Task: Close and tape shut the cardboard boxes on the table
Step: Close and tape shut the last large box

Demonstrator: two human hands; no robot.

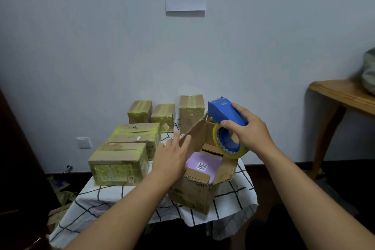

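I count five taped boxes (119,163) left of and behind the open box (199,170); it alone looks unsealed, near the table's (233,205) front right edge. My left hand (171,158), fingers straight, presses its raised left flap (194,131). My right hand (250,128) grips the dispenser (225,115) above it. Little room beside the box: taped boxes crowd its left, table edge right.

dim, soft indoor light with faint shadows; wide-angle bending at the edges, right edge slightly blurred.
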